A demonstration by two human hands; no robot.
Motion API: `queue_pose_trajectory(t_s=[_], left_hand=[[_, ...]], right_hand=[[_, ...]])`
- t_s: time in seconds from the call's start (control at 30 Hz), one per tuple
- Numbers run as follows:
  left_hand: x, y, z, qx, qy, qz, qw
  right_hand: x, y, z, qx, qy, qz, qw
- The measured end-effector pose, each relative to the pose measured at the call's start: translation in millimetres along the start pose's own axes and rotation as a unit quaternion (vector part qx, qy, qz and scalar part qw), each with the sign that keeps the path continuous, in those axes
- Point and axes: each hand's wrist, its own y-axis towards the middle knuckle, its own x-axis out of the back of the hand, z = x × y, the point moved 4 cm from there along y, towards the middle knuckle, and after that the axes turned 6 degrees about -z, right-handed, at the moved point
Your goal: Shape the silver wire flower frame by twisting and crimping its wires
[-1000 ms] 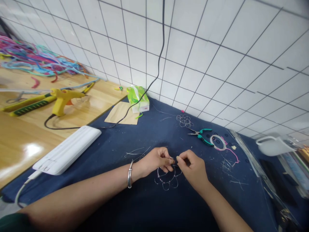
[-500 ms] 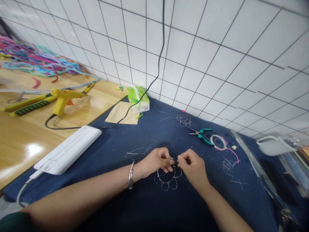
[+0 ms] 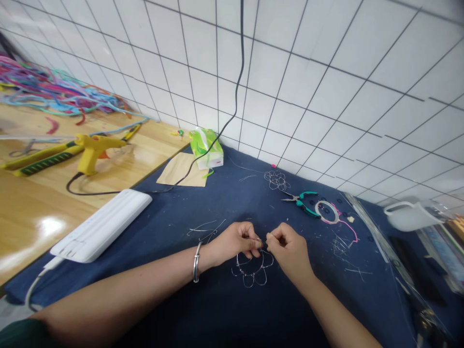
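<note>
Two bare hands meet over a worktop covered in dark blue cloth (image 3: 170, 208), on either side of the top of a thin silver wire ring with rounded petal loops and tiny pinkish beads (image 3: 250, 274). The ring sits in front of the person, its far edge hidden at the left hand (image 3: 241, 240). That hand has its thumb and fingers drawn narrowly together on the far edge, apparently to steady it, so the looped part spreads clear of the palm toward the body. The right hand (image 3: 288, 246) is just beside it, a small gap between the two; its thumb and forefinger press together at the tips, the other fingers curled in. They may pinch a fine strand, but anything between them is too thin to make out. Keeping both sets of fingertips so near each other seems to suit such fine wire, one side anchoring while the other handles detail. Beyond the right hand lie long-nosed pliers with teal handles (image 3: 300, 199), probably placed there for easy reach, with a flower-like cluster of silver wire loops (image 3: 276, 180) near their tips and a ring-shaped white coil (image 3: 328, 222) by one handle. A bright yellow glue gun (image 3: 90, 150) rests well apart, on the pale wooden worktop (image 3: 145, 164) to the left, as if set aside.
</note>
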Motion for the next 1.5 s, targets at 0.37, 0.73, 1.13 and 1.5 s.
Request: queue_pose_trajectory(t_s=[0.37,0.73,1.13,1.5], left_hand=[[2.3,1,3,0.003,-0.008,0.002,1.000],[1.0,1,4,-0.010,0.001,0.015,1.000],[-0.7,1,3,-0.025,0.032,0.044,0.998],[2.3,0,-1,-0.016,-0.002,0.024,1.000]], right_hand=[[7,-1,3,0.002,-0.009,-0.013,1.000],[5,0,4,-0.007,-0.015,-0.004,1.000],[3,2,7,0.006,-0.002,-0.016,1.000],[-3,-2,4,0.054,0.032,0.037,0.997]])
